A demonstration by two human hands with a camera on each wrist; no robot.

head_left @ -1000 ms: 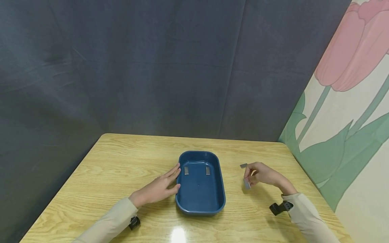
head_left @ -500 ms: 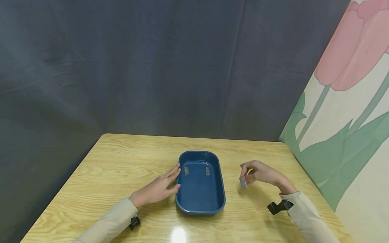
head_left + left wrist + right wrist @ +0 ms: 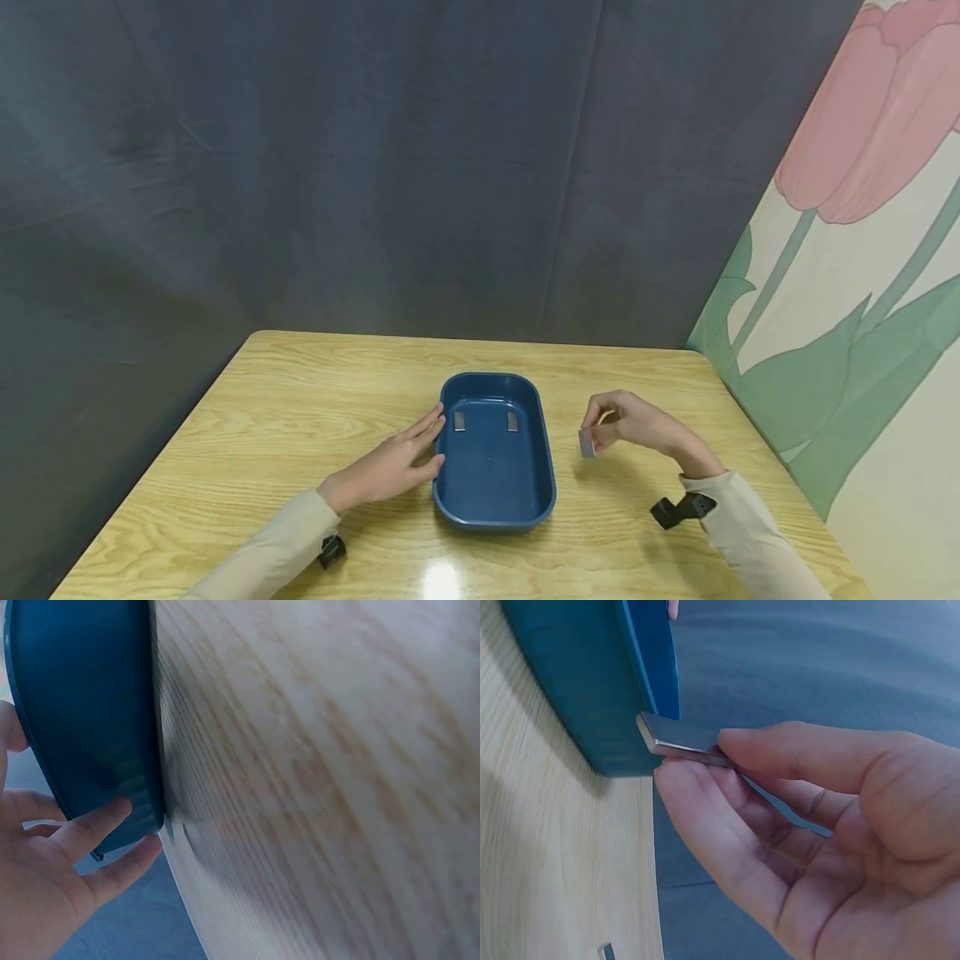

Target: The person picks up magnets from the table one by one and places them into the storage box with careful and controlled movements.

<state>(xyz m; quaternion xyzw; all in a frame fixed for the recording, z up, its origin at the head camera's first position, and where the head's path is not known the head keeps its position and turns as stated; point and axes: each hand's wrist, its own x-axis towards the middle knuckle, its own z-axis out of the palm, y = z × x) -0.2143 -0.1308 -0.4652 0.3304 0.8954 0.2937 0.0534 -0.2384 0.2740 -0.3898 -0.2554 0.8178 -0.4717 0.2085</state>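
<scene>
A deep blue rectangular tray (image 3: 495, 475) with rounded corners stands on the table. Fingertips of my left hand (image 3: 393, 468) touch its left wall, the fingers spread and nearly straight; the left wrist view shows them against the tray's outer side (image 3: 82, 712). To the right of the tray, my right hand (image 3: 633, 421) pinches a small flat silver metal block (image 3: 686, 740) between thumb and fingers, held above the table. Two similar metal blocks lie inside, one at the far left (image 3: 459, 421) and one at the far right (image 3: 512, 421).
Another small metal block (image 3: 606, 951) lies on the wooden table (image 3: 315, 383), hidden behind my right hand in the head view. A dark curtain (image 3: 375, 167) hangs behind the table. A wall (image 3: 862, 333) painted with tulips borders the right side.
My right hand has moved left toward the tray with the metal block, now covering the block on the table in the head view. The left hand and tray have stayed put.
</scene>
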